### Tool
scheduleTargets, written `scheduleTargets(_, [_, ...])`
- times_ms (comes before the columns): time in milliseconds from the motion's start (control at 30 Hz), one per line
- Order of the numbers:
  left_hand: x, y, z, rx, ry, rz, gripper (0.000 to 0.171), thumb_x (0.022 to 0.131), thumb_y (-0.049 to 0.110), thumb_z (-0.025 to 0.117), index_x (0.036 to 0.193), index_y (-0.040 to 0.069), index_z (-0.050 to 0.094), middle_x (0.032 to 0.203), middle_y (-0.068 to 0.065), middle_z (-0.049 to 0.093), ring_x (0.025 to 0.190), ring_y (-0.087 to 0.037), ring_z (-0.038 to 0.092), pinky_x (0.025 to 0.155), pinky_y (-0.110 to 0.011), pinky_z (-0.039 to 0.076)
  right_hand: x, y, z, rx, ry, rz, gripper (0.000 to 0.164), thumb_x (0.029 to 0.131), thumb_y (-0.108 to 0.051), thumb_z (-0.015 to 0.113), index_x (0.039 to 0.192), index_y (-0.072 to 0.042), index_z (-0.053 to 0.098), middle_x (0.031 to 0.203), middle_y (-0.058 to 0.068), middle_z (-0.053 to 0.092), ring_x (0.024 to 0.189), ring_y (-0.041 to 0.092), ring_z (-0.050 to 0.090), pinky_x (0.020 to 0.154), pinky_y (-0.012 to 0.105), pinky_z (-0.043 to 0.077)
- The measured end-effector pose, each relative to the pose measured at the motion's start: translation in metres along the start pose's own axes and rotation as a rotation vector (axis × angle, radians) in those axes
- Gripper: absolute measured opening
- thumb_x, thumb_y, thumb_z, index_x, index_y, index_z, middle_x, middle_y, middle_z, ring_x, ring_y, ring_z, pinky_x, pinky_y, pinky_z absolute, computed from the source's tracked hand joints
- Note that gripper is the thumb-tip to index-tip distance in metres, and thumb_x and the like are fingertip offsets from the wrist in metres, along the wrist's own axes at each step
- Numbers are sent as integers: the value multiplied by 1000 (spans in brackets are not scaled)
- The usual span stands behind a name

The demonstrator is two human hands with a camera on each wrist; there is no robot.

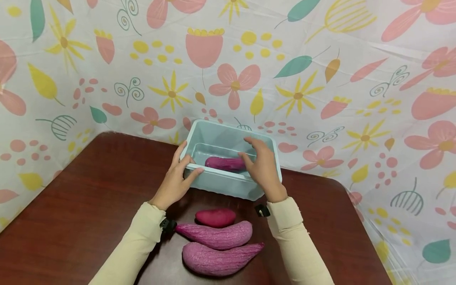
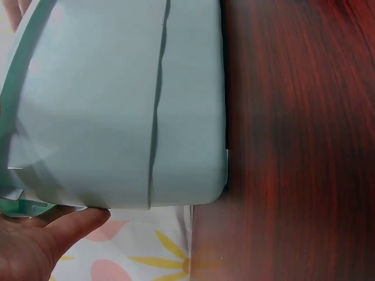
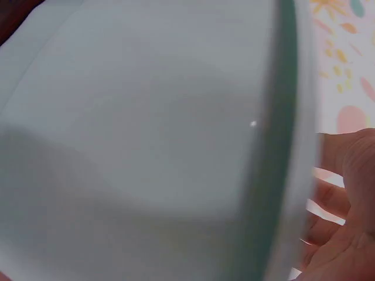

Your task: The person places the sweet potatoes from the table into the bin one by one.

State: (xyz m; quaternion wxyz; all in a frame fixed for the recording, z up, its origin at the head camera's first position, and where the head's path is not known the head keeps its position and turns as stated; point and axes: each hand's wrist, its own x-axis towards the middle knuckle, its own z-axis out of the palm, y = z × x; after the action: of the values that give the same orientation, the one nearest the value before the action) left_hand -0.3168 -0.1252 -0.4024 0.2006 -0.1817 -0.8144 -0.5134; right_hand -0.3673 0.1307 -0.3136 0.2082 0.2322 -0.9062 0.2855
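Note:
A light blue plastic bin (image 1: pixel 221 180) stands near the back of the table. My left hand (image 1: pixel 174 180) grips its left front corner, thumb along the front and fingers over the left rim; the thumb (image 2: pixel 79 228) also shows in the left wrist view. Inside the bin lies a purple sweet potato (image 1: pixel 222 163). My right hand (image 1: pixel 263 166) reaches over the right part of the bin, its fingers spread and apart from each other. The thumb is close to the sweet potato's right end; whether they touch is hard to tell.
In front of the bin lie a smaller red sweet potato (image 1: pixel 215 217) and two long, wrinkled purple ones, the upper (image 1: pixel 221 234) and the lower (image 1: pixel 217 259). The dark wooden table (image 1: pixel 71 221) meets a flower-print cloth (image 1: pixel 303 59) at the back.

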Motion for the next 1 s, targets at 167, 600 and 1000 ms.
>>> scheduleTargets(167, [0, 1, -1, 1, -3, -4, 19, 103, 26, 65, 100, 13, 51, 170, -13, 8, 148, -42, 32, 89, -54, 46, -17, -9, -11, -11, 47, -88, 42, 91, -15, 80, 129, -1, 67, 127, 17, 68, 121, 34, 62, 104, 49, 46])
scheduleTargets(600, [-2, 1, 0, -5, -11, -8, 20, 103, 27, 64, 100, 13, 50, 170, -14, 7, 152, -41, 26, 93, -54, 44, -59, -30, -23, 48, 72, -179, 47, 86, -18, 85, 128, -5, 68, 122, 11, 70, 117, 28, 63, 100, 45, 47])
scheduleTargets(1000, [1, 0, -1, 4, -6, 9, 20, 102, 25, 65, 100, 12, 51, 170, -13, 8, 149, -44, 29, 96, -55, 45, -88, -35, -14, 119, -43, -195, 47, 83, -19, 88, 125, -8, 69, 120, 5, 71, 114, 21, 65, 98, 39, 50])
